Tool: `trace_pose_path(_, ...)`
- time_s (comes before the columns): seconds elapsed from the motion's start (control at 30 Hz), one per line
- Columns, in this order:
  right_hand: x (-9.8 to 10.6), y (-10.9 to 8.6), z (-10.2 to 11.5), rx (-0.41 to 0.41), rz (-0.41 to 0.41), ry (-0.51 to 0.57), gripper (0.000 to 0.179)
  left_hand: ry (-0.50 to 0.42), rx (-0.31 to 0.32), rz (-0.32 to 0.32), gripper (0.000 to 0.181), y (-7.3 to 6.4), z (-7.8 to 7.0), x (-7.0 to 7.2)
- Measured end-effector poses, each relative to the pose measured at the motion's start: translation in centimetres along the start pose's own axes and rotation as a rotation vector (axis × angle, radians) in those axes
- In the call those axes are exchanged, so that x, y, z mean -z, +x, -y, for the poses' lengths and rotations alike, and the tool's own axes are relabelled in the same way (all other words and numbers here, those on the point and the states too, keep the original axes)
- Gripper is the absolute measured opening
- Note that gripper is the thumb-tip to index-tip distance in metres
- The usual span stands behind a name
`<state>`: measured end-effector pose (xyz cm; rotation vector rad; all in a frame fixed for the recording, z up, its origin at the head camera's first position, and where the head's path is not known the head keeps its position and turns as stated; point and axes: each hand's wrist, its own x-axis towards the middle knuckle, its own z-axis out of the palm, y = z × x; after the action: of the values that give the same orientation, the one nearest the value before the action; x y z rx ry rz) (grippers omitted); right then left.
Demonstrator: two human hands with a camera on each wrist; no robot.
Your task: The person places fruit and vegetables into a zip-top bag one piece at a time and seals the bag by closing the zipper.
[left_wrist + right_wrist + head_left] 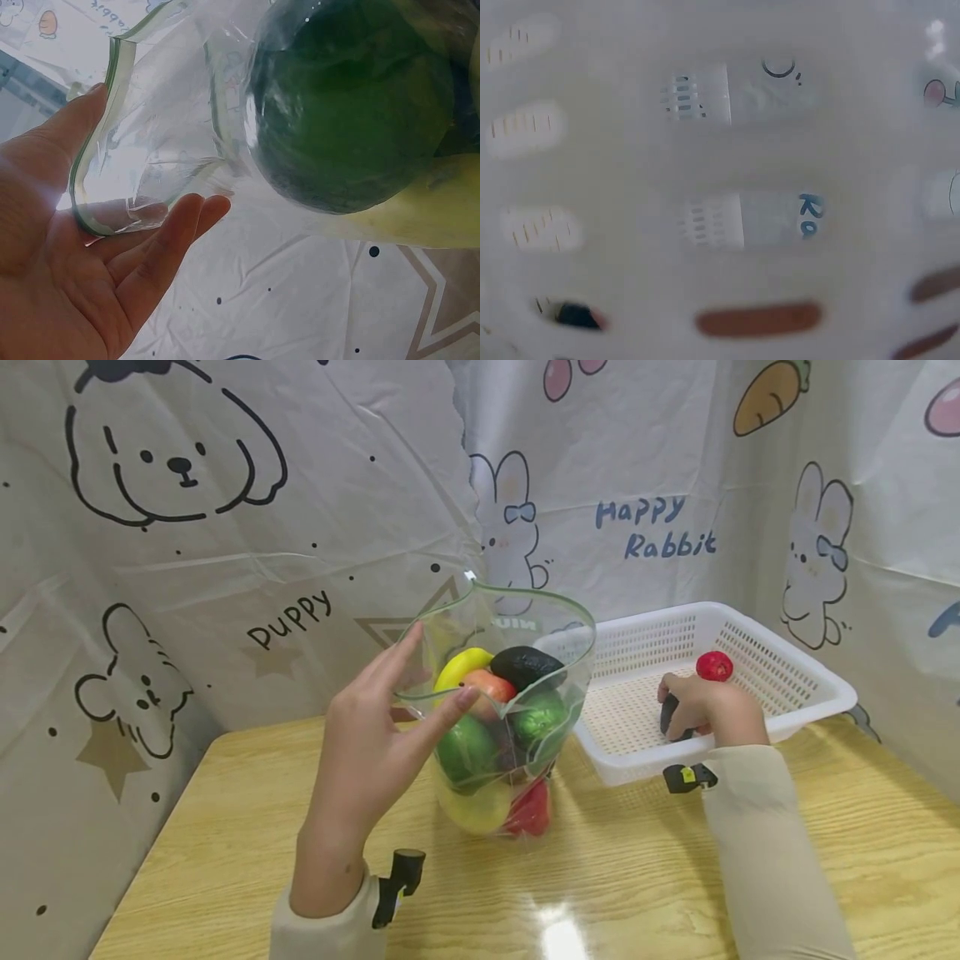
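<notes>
A clear zip bag (pixel 551 752) with a green rim stands on the table, full of fruit and vegetables. Inside I see a yellow curved fruit (pixel 467 667), a black oval fruit (pixel 527 667), an orange-red round one (pixel 487 683), green ones (pixel 538 717) and a red piece (pixel 530 810). My left hand (pixel 367 735) touches the bag's rim from the left, thumb and fingers spread and fairly straight. Over the white basket (pixel 637 764), my right hand (pixel 701 706) grips a dark oval fruit (pixel 670 714), partly hidden by the fingers. Its exact kind cannot be told.
A red round fruit (pixel 714 666) lies in the basket beyond my right hand. Something reddish shows partly beneath that hand. The basket stands right of the bag on the wooden table (pixel 247 827). Printed cloth (pixel 360 510) hangs behind and at both sides.
</notes>
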<state>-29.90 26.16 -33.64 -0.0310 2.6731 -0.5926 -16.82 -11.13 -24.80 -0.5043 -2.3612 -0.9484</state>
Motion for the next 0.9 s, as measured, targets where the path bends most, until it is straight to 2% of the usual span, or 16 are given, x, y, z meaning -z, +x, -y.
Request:
trace_pose_path(0.2, -0.1, 0.23, 0.27, 0.014, -0.002, -0.041, 0.069, 0.0, 0.0, 0.001, 0.078, -0.02, -0.06, 0.06)
trace_pose_path(0.43, -0.27, 0.26, 0.2, -0.027, 0.003, -0.017, 0.075, 0.0, 0.005, 0.008, 0.078, -0.01, -0.08, 0.04)
trace_pose_path(0.67, -0.21, 0.49, 0.15, -0.012, -0.009, -0.042, 0.075, 0.008, 0.007, 0.01, 0.079, 0.03, -0.11, 0.06)
trace_pose_path(0.9, -0.04, 0.27, -0.11, -0.015, -0.002, 0.021, 0.075, 0.007, 0.009, 0.01, 0.079, 0.03, -0.1, 0.07)
